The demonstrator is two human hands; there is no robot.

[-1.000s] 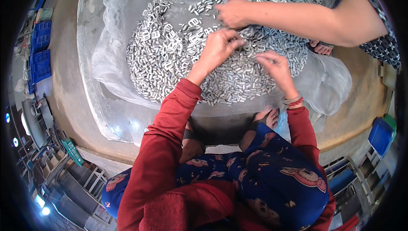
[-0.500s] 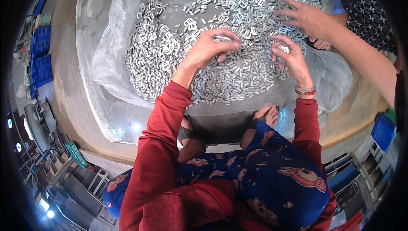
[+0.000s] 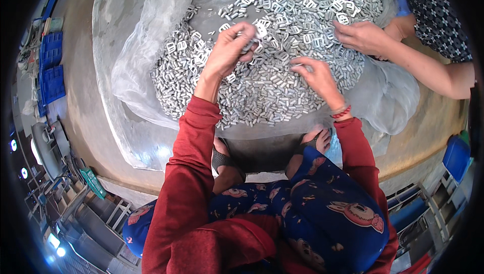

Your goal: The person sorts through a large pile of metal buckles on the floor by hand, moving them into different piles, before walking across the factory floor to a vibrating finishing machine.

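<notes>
Wide in front of me spreads a heap of small grey metal pellets (image 3: 267,100), mixed with pale metal slide buckles (image 3: 335,4). My left hand (image 3: 229,49) is closed above the left-middle of the heap, with slide buckles in its curled fingers; a pale buckle (image 3: 261,29) shows at the fingertips. To its right, my right hand (image 3: 318,78) is low over the pellets, fingers bent toward the thumb. A thin pale edge shows at those fingertips, too small to name.
The heap lies on a translucent mesh sheet (image 3: 133,80) over a grey floor slab (image 3: 108,27). A co-worker's hand (image 3: 365,37) touches the heap's right side. My sandalled feet (image 3: 317,140) stand at the near edge. Blue crates (image 3: 50,80) are far left, a blue bin (image 3: 456,158) at right.
My left hand has moved left and slightly away from me, its fingers closing. My right hand has moved left and down over the pellets. The co-worker's hands have shifted right.
</notes>
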